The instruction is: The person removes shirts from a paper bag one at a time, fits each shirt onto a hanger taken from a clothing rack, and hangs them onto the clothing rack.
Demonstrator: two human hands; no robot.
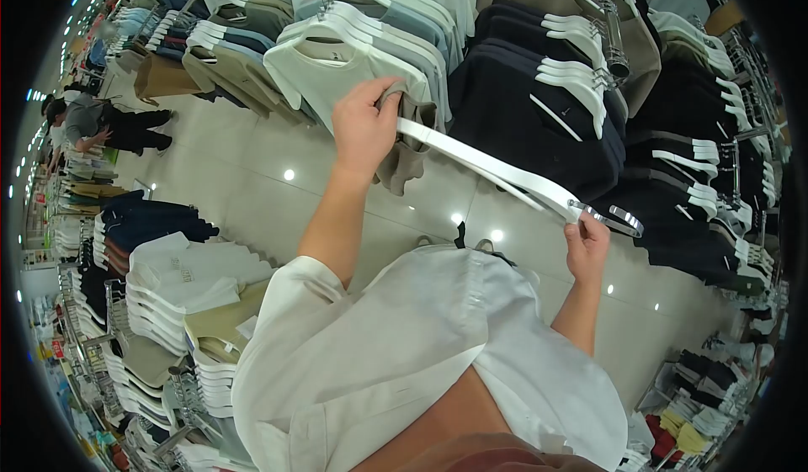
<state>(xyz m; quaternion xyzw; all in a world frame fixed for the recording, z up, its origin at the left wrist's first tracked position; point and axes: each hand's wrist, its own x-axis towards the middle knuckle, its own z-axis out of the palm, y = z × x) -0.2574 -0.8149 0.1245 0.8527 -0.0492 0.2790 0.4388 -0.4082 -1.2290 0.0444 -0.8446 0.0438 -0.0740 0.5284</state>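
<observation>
Hanger [497,162], white, at twelve o'clock, should handle light and stiff; right hand [587,247] pinches it near the hook [623,215], a sound hold. Left hand [366,125], at eleven, apparently grips soft-looking brown cloth [404,166].

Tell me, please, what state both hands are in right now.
Left hand: closed on the brown garment.
Right hand: closed on the white hanger.

Path between left hand [366,127] and right hand [587,241] is blocked by white hanger [488,163], with brown garment [402,166] at its left end. Forward reach is limited by pale shirts [307,89] and, past the hanger, dark garments [513,127]. Free room is found over floor [236,169] on left hand's outer side.
</observation>
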